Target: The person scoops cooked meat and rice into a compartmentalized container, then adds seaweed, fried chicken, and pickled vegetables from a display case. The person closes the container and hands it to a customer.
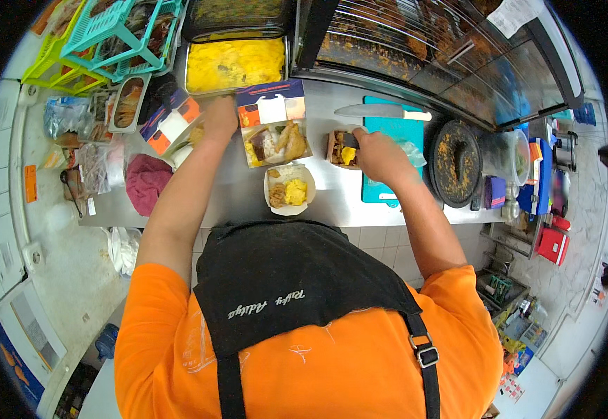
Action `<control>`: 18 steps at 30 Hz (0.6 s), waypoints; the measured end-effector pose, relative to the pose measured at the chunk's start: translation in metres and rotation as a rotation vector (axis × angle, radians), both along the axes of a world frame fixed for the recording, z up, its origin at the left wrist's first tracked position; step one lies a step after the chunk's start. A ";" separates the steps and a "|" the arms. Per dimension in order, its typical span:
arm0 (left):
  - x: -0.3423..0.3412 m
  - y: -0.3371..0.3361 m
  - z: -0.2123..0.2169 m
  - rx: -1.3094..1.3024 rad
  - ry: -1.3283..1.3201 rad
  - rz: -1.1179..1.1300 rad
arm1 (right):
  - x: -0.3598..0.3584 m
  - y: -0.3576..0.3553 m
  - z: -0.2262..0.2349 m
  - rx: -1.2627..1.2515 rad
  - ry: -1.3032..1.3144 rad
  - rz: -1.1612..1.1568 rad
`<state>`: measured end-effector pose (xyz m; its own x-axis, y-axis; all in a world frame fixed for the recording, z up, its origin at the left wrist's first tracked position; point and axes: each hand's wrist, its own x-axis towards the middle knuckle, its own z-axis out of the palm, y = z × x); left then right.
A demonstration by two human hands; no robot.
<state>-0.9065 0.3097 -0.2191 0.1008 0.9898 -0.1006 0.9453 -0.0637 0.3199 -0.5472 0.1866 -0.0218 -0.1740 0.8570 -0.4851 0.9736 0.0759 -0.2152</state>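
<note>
One brown box [330, 149]; beside right-hand fingers [364, 144]

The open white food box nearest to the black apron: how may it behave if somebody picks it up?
The white box would probably flex if squeezed, since its walls look thin. If tilted, it might spill the yellow food, because its top is open.

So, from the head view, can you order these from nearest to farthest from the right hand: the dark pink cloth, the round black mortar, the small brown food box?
From the right hand:
1. Small brown food box, immediately left.
2. Round black mortar, to the right.
3. Dark pink cloth, far left.
</note>
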 end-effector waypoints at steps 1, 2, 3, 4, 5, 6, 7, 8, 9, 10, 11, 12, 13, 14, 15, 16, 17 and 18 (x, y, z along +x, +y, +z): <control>0.001 0.001 0.000 -0.011 0.001 0.009 | 0.007 -0.001 -0.012 0.001 -0.029 0.029; 0.002 0.002 0.000 -0.028 -0.001 0.015 | 0.011 -0.003 -0.025 -0.016 -0.098 0.036; 0.004 0.002 0.001 -0.041 0.013 0.011 | 0.009 -0.006 -0.041 -0.046 -0.160 0.022; 0.005 0.002 0.001 -0.060 0.025 0.007 | 0.011 -0.009 -0.052 -0.010 -0.146 0.055; 0.006 0.003 0.000 -0.054 0.032 0.002 | 0.014 -0.010 -0.061 -0.002 -0.179 0.064; 0.006 0.003 -0.001 -0.061 0.031 -0.002 | 0.018 -0.012 -0.066 -0.048 -0.221 0.074; 0.005 0.004 -0.003 -0.046 0.025 -0.004 | 0.024 -0.010 -0.068 -0.046 -0.214 0.082; 0.005 0.003 -0.006 -0.033 0.014 -0.008 | 0.027 -0.011 -0.069 -0.029 -0.227 0.059; 0.004 0.002 -0.010 0.002 0.012 -0.009 | 0.030 -0.010 -0.069 -0.041 -0.235 0.038; 0.003 0.002 -0.014 0.039 0.003 -0.008 | 0.033 -0.008 -0.066 0.036 -0.239 0.024; 0.003 0.003 -0.017 0.048 -0.004 -0.005 | 0.031 -0.009 -0.067 -0.040 -0.243 0.054; 0.004 0.004 -0.020 0.061 -0.017 0.007 | 0.027 -0.009 -0.068 -0.027 -0.246 0.090; 0.006 0.003 -0.022 0.046 -0.028 0.020 | 0.025 -0.008 -0.068 -0.063 -0.240 0.135; 0.007 0.004 -0.023 0.045 -0.042 0.034 | 0.022 -0.007 -0.068 -0.041 -0.267 0.112; 0.007 0.004 -0.021 0.033 -0.036 0.032 | 0.021 -0.005 -0.067 -0.066 -0.282 0.106; 0.006 0.005 -0.015 0.037 -0.030 0.033 | 0.018 -0.002 -0.065 -0.110 -0.321 0.092; 0.005 0.003 -0.008 0.035 -0.024 0.026 | 0.020 0.000 -0.060 -0.051 -0.254 0.040; 0.003 0.002 0.002 0.071 -0.017 0.021 | 0.030 0.003 -0.048 -0.014 -0.213 -0.025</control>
<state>-0.9030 0.3114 -0.2175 0.0814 0.9963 -0.0282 0.9410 -0.0675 0.3316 -0.5176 0.1891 -0.0694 -0.0451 0.8525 -0.5208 0.9987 0.0499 -0.0048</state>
